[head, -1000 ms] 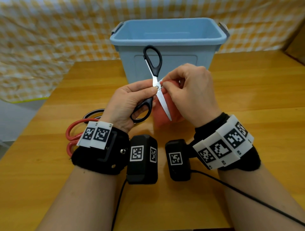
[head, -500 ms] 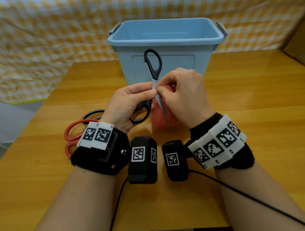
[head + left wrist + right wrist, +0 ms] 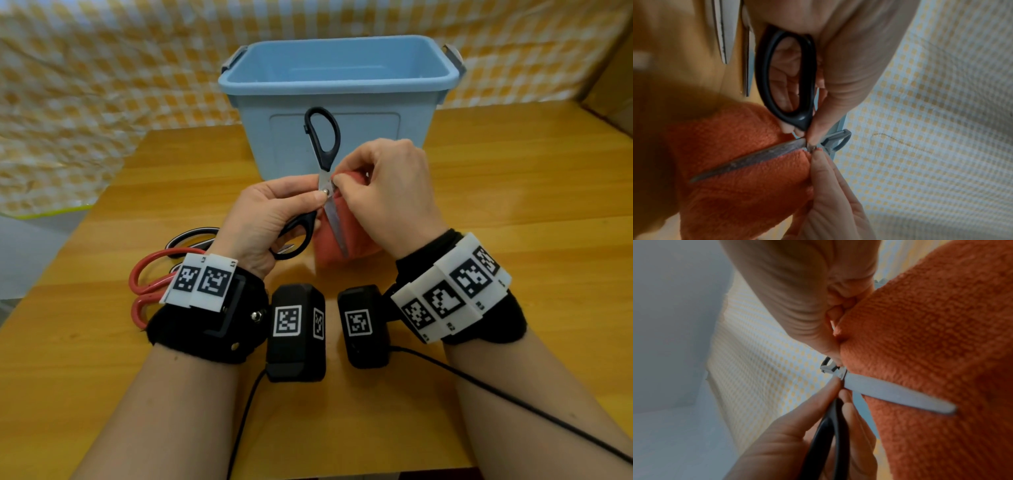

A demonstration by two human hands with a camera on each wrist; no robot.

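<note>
Black-handled scissors (image 3: 323,144) are held spread wide above the table, one loop up and one loop (image 3: 787,73) in my left palm. My left hand (image 3: 313,198) grips the lower loop and pinches the pivot. My right hand (image 3: 342,181) pinches an orange terry cloth (image 3: 356,240) against the pivot from the right. One bare blade (image 3: 335,226) points down across the cloth (image 3: 740,186). In the right wrist view the blade (image 3: 896,394) lies flat on the cloth (image 3: 931,337). The second blade is hidden.
A light blue plastic bin (image 3: 335,85) stands open just behind the hands. Red-handled scissors (image 3: 147,274) and another dark-handled pair (image 3: 191,236) lie on the wooden table (image 3: 531,222) by my left wrist. A checked cloth (image 3: 85,120) hangs behind.
The scissors have tipped slightly more upright and the upper loop sits a little lower. Both hands keep their hold at the pivot.
</note>
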